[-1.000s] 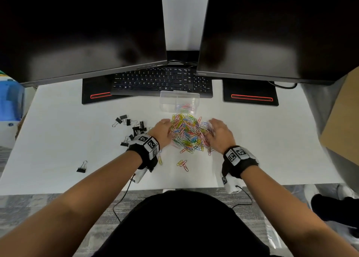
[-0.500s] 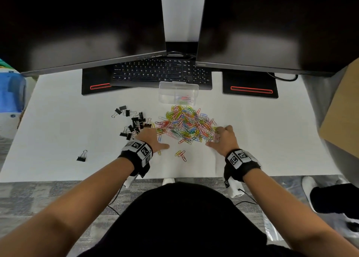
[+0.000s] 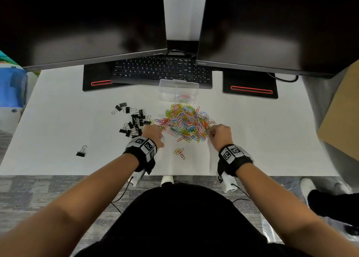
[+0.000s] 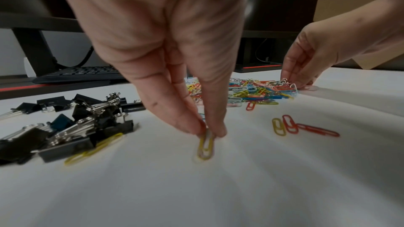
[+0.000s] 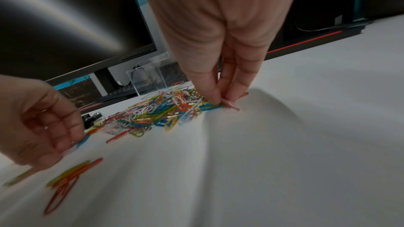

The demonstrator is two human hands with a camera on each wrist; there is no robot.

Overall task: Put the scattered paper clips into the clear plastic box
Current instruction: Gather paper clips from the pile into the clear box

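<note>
- Paper clips (image 3: pixel 186 122) lie in a many-coloured heap at the middle of the white desk (image 3: pixel 252 140) in the head view, and the clear plastic box (image 3: pixel 178 90) stands just beyond the heap at 12 o'clock, against the keyboard (image 3: pixel 161 70), with a few clips at its bottom.
- In the same view we see our left hand (image 3: pixel 153 135) at the heap's 8 o'clock edge and our right hand (image 3: pixel 220 134) at its 4 o'clock edge, both knuckles-up; three loose clips (image 3: pixel 179 152) lie apart at 6 o'clock of the heap, between the wrists.
- Black binder clips (image 3: pixel 134 121) cluster at 9 o'clock of the heap, with one lone binder clip (image 3: pixel 81 151) farther out towards 8 o'clock. Two dark monitors (image 3: pixel 87 23) hang over the far edge.
- From the left wrist, our left hand points down with thumb and fingers narrowed to a pinch on the tip of a yellow paper clip (image 4: pixel 205 147) that lies on the desk; the binder clips sit at 9 o'clock of it.
- There the right hand shows at 2 o'clock, fingertips in the heap's edge.
- From the right wrist, our right hand's fingers (image 5: pixel 210 91) are drawn close together and nip clips at the heap's near edge; the picture is blurred, so we cannot tell how many.
- The box stands behind the heap at 11 o'clock in this view.
</note>
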